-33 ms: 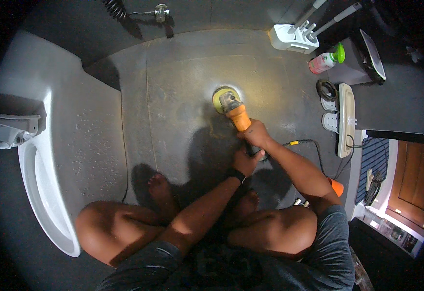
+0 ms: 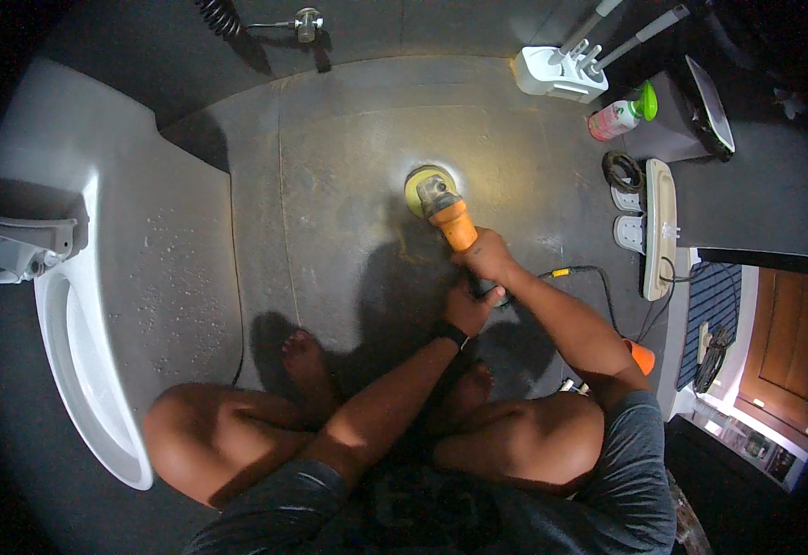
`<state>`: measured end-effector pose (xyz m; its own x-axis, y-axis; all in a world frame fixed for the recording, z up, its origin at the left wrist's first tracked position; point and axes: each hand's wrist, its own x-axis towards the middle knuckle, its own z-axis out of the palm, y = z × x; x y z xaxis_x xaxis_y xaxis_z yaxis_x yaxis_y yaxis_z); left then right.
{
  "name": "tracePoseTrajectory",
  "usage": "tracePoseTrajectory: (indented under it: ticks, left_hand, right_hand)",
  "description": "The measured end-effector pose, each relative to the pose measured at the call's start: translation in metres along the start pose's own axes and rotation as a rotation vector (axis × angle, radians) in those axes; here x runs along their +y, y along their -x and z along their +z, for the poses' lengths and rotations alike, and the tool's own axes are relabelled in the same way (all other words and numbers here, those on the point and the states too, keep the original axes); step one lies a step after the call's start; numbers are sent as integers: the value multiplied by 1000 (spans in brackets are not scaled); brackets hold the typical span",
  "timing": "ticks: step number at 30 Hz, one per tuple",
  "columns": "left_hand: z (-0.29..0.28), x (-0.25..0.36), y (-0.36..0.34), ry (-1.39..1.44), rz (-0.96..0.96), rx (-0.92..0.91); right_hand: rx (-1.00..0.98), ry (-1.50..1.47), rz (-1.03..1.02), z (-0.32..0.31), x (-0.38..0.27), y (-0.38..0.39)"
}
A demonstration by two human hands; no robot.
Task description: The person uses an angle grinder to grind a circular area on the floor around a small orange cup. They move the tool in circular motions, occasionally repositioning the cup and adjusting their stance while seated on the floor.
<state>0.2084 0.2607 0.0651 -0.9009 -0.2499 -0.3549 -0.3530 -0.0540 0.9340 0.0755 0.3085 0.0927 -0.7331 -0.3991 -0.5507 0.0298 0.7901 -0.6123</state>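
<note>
An orange angle grinder [image 2: 453, 222] with a grey metal head rests its round yellowish disc [image 2: 415, 190] against the dark grey floor [image 2: 348, 157]. My right hand [image 2: 485, 254] is wrapped round the grinder's body, just behind the orange part. Closer to me, my left hand [image 2: 468, 307], with a dark band on its wrist, grips the rear end of the tool. Most of the handle is hidden by my fingers. From the rear a dark power cord [image 2: 598, 270] with a yellow tag runs off to the right.
At left stand a white basin [image 2: 99, 398] and a grey ledge speckled with drops. Along the right lie a beige power strip [image 2: 660, 231], a coiled cable [image 2: 622, 170], a spray bottle [image 2: 617, 120], a bin [image 2: 667, 120] and an orange cup [image 2: 642, 356]. A white brush holder [image 2: 552, 76] stands far right.
</note>
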Motion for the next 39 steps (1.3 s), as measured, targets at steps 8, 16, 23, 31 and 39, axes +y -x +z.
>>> tracePoseTrajectory:
  ticks: [8, 16, 23, 31, 39]
  left_hand:
    - [3, -9, -10, -62, -3, 4]
    - [-6, 26, -24, 31, 44, -8]
    - [7, 58, -48, -58, 238, -86]
    - [25, 29, -35, 55, 294, -65]
    - [7, 10, -18, -5, 49, -7]
  right_hand:
    - [21, 34, -73, 1, -3, -9]
    - [93, -78, -74, -24, -17, -17]
    - [251, -448, -17, -68, 0, -18]
    - [243, -194, 11, -52, 13, -3]
    - [101, -59, -49, -14, 10, -13]
